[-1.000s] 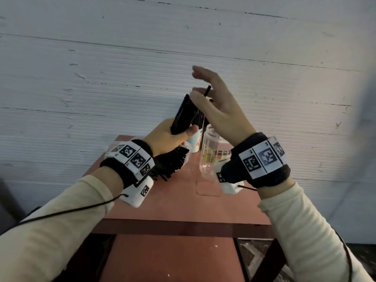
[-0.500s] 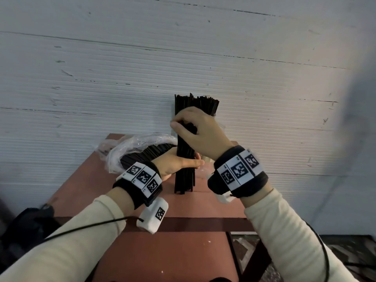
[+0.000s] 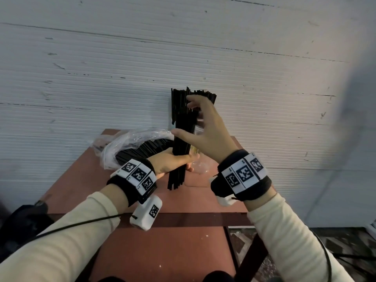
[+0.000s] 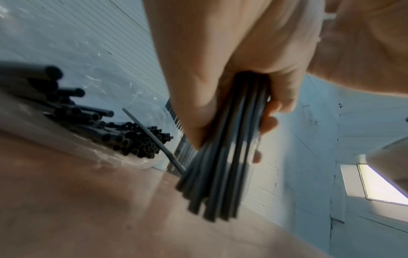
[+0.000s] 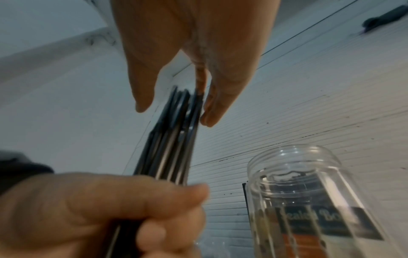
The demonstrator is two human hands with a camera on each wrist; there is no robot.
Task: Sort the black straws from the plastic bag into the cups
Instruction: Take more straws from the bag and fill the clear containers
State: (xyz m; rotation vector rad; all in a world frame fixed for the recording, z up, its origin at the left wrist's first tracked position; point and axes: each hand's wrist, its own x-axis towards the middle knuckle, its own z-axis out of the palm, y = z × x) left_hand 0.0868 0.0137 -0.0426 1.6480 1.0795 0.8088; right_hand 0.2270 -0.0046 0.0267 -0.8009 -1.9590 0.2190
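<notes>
The right hand (image 3: 205,135) has let go of the bundle of black straws (image 3: 183,137); its fingers (image 5: 141,94) are now spread, touching only the top ends. The left hand (image 3: 173,161) clenches the bundle upright above the desk (image 3: 183,200), ready for straws to be drawn off. Beyond the left fingers, the plastic bag (image 3: 130,143) holds more straws. Just right of the fingers, the clear jar (image 5: 304,192) looks empty.

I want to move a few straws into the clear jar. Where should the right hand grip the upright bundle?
Pinch the free upper ends of the upright bundle of black straws from the right; the left hand already grips the lower part, and the tops fan apart.
</notes>
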